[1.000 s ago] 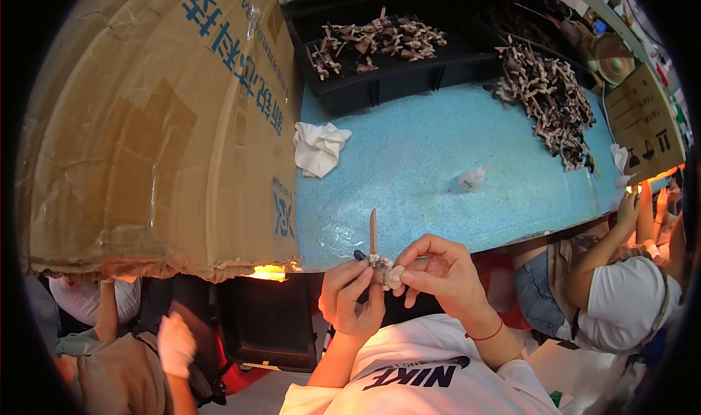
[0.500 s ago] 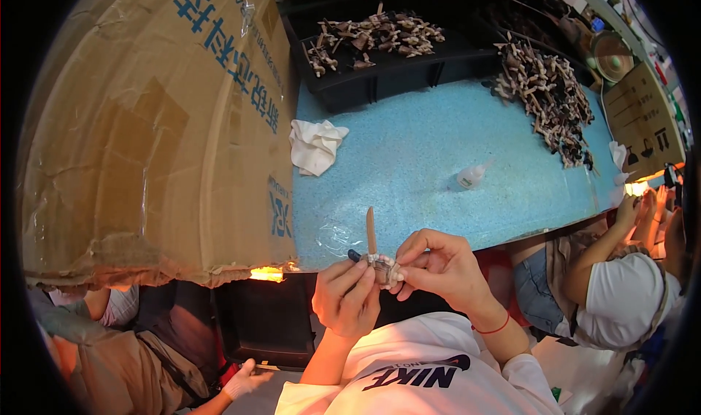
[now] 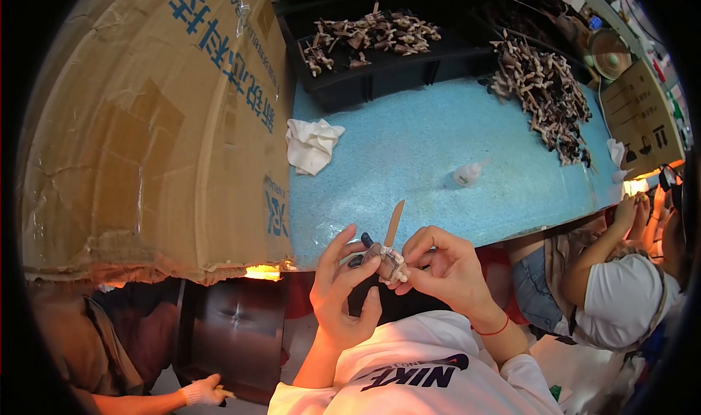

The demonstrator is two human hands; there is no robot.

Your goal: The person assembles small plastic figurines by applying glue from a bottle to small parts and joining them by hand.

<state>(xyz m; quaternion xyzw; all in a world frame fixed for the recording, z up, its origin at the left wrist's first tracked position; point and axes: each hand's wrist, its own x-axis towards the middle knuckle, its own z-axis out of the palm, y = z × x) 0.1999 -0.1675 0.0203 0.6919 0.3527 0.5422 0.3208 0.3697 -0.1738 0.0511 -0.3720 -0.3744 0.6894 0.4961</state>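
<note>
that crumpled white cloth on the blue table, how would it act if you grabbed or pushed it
The white cloth lies crumpled in soft folds, so it is probably floppy and light. Pushed across the blue table, it would likely bunch up and drag rather than roll or tip.

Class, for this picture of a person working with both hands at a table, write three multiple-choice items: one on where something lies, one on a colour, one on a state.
1. Where does the crumpled white cloth lie?
A. on the table beside the big cardboard box
B. inside the black tray
C. on the person's lap

2. What colour is the tabletop?
A. red
B. light blue
C. black

3. How is the small part with the upright stick held?
A. lying loose on the table
B. in the left hand alone, the right hand far off
C. between the fingers of both hands

Answers:
1 A, the cloth sits on the blue surface next to the cardboard box.
2 B, the bare surface is pale blue.
3 C, the left hand and the right hand both pinch it, in front of the table's near edge.
</note>
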